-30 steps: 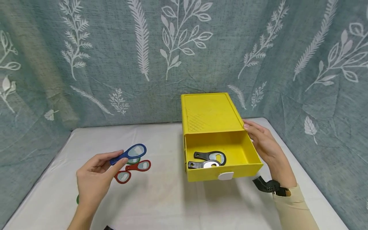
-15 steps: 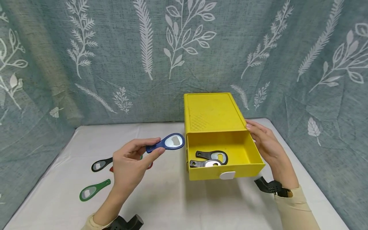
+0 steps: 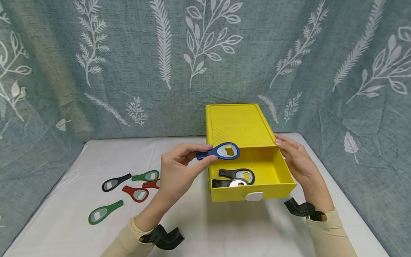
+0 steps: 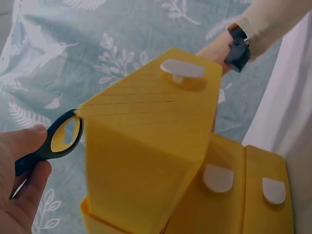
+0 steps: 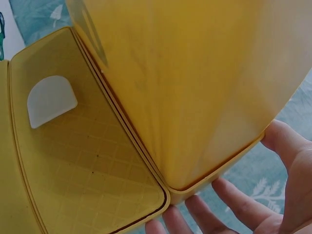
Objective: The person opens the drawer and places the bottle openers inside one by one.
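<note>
In the head view my left hand (image 3: 179, 171) pinches the handle of a blue bottle opener (image 3: 221, 151) between thumb and fingers. The opener's round head hangs over the left side of a pulled-out yellow drawer (image 3: 276, 191). Inside this drawer lie two black bottle openers, one (image 3: 228, 174) behind the other (image 3: 221, 183). My right hand (image 3: 298, 160) touches the right side of the yellow drawer cabinet (image 3: 239, 119). The right wrist view shows its fingers (image 5: 246, 202) extended against the cabinet wall, with the thumb at the front rim.
On the white table (image 3: 96, 157) at left lie a black opener (image 3: 116, 182), two green openers (image 3: 109, 210) and two red openers (image 3: 136, 193). Lower drawers with white tabs (image 4: 218, 178) appear shut in the left wrist view. A patterned curtain (image 3: 128, 71) stands behind.
My left hand has carried the blue bottle opener rightward from above the loose openers to over the drawer. My right hand has stayed at the cabinet's side.
</note>
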Available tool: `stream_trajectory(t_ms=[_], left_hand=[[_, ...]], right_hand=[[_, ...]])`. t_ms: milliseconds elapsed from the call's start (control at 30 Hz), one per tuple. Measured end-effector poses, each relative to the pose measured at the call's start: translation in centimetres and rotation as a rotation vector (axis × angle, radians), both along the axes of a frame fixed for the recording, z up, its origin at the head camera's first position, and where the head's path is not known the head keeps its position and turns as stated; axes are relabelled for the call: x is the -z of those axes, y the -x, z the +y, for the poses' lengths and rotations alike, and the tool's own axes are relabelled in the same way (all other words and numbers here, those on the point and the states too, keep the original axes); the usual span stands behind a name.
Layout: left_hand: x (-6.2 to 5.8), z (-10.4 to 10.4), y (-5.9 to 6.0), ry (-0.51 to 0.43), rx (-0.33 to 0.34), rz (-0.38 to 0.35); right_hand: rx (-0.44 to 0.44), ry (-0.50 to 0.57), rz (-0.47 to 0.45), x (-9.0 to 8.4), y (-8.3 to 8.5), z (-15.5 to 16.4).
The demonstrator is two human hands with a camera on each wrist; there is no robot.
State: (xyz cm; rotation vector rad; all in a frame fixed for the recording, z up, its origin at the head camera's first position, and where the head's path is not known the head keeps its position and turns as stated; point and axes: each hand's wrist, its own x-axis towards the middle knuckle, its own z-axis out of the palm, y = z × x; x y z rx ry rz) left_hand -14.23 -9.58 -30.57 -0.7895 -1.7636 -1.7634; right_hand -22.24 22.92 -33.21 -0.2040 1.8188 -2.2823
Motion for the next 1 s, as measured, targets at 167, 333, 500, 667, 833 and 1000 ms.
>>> stream_trajectory(t_ms=[167,333,500,667,833,1000], left_hand=[[0.5,1.2,1.0,0.026,0.024,-0.005],[0.9,1.8,1.9,0.055,0.022,-0.008],[0.8,2.2,2.2,0.079,0.032,-0.011],[0.6,2.6,2.5,0.098,0.053,-0.006],[0.3,2.9,2.7,0.115,0.068,0.025],[0.4,3.0,2.8,0.128,0.074,0.050]], right_hand=[[0.000,-0.022,0.001,0.1,0.0,0.0],[-0.005,-0.010,0.007,0.1,0.0,0.0],[0.002,-0.014,0.008,0.1,0.0,0.0],[0.008,-0.027,0.007,0.0,0.0,0.1],[0.007,-0.017,0.004,-0.1,0.0,0.1],[0.003,-0.018,-0.004,-0.1,0.1,0.0]])
